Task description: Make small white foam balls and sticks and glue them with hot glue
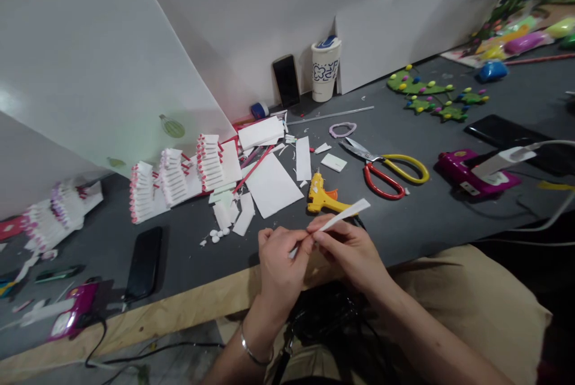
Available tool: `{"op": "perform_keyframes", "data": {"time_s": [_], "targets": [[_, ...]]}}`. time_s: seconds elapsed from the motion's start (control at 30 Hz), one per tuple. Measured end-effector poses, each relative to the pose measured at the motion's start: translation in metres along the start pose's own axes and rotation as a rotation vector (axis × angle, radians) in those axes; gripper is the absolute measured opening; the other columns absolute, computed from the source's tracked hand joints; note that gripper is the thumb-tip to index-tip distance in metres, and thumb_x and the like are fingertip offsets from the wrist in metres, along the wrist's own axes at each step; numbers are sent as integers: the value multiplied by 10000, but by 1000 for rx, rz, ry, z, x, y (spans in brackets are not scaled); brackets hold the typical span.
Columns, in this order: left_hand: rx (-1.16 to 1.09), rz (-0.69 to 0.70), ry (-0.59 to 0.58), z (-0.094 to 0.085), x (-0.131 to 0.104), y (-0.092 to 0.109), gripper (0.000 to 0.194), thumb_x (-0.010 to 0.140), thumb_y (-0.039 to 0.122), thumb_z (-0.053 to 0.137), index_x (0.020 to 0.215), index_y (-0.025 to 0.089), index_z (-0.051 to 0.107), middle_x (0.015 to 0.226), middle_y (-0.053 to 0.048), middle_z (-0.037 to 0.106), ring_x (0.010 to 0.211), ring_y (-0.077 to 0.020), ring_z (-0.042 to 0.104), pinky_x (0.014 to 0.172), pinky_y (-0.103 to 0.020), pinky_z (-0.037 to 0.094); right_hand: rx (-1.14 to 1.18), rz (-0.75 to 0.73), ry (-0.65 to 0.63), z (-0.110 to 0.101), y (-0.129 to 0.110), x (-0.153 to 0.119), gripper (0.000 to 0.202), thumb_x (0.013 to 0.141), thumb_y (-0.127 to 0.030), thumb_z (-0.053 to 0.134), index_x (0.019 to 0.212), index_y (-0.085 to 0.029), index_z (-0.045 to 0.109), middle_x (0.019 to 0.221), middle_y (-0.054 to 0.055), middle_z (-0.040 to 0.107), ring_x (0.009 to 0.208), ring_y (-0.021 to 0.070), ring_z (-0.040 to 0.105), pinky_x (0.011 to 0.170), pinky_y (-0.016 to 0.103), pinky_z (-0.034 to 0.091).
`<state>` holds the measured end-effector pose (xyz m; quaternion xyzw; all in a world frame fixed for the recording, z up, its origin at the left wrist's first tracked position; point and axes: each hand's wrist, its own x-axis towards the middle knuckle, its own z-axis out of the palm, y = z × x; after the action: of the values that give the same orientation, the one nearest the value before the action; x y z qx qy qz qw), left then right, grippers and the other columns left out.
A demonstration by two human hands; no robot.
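Note:
A narrow white paper strip (345,214) is pinched between both my hands above the table's front edge. My left hand (284,256), with a metal bracelet on the wrist, is closed on its lower end. The fingertips of my right hand (348,247) grip it close beside them, and its free end slants up to the right. Just beyond my hands lies a yellow hot glue gun (317,196), partly covered by the strip. Scissors (381,166) with one red and one yellow handle lie open farther right. A white sheet (273,186) is on the table to the left.
White paper pieces and small white balls (216,235) lie left of my hands. Rows of white-and-red sticks (210,162) stand farther left. A cup (325,70) and phone (286,81) lean near the back panel. Purple power strips (476,173) sit right and left.

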<state>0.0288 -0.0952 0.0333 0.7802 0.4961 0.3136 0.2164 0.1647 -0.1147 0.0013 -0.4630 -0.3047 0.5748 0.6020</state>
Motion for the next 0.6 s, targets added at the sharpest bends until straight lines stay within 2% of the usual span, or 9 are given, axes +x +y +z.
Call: {"op": "perform_keyframes", "data": {"time_s": [0.07, 0.17, 0.33, 0.47, 0.6], "targets": [[46, 34, 55, 0, -2, 0, 125, 864, 297, 595, 862, 214, 689, 721, -2, 701, 672, -154, 608, 748, -342, 391, 54, -4, 39, 1, -3, 1, 179, 654, -373, 784, 717, -208, 755, 784, 16, 683, 444, 44, 447, 382, 184, 373], [49, 94, 171, 2, -9, -2, 167, 856, 296, 610, 988, 201, 643, 804, -29, 701, 752, -170, 627, 741, -328, 446, 148, 33, 81, 1, -6, 2, 209, 609, -381, 814, 708, -205, 761, 721, 22, 695, 449, 57, 474, 393, 182, 407], [-96, 211, 244, 7, -18, -9, 102, 842, 174, 619, 940, 199, 606, 862, -38, 674, 796, -157, 625, 733, -300, 497, 247, 49, 75, 0, -3, 2, 172, 625, -350, 821, 720, -215, 770, 803, 51, 748, 493, 72, 568, 460, 182, 479], [-217, 212, 273, 9, -20, -10, 117, 837, 106, 603, 907, 199, 610, 865, -32, 653, 799, -141, 617, 704, -269, 507, 273, 7, 52, 2, 1, 0, 138, 646, -332, 812, 718, -222, 768, 800, 52, 758, 488, 82, 590, 466, 197, 500], [-273, 176, 283, 11, -22, -11, 88, 847, 118, 589, 885, 196, 605, 823, -26, 639, 768, -136, 612, 691, -264, 510, 254, -38, 51, 3, 1, -1, 125, 658, -331, 802, 704, -223, 757, 773, 43, 759, 488, 91, 587, 455, 205, 491]]}}
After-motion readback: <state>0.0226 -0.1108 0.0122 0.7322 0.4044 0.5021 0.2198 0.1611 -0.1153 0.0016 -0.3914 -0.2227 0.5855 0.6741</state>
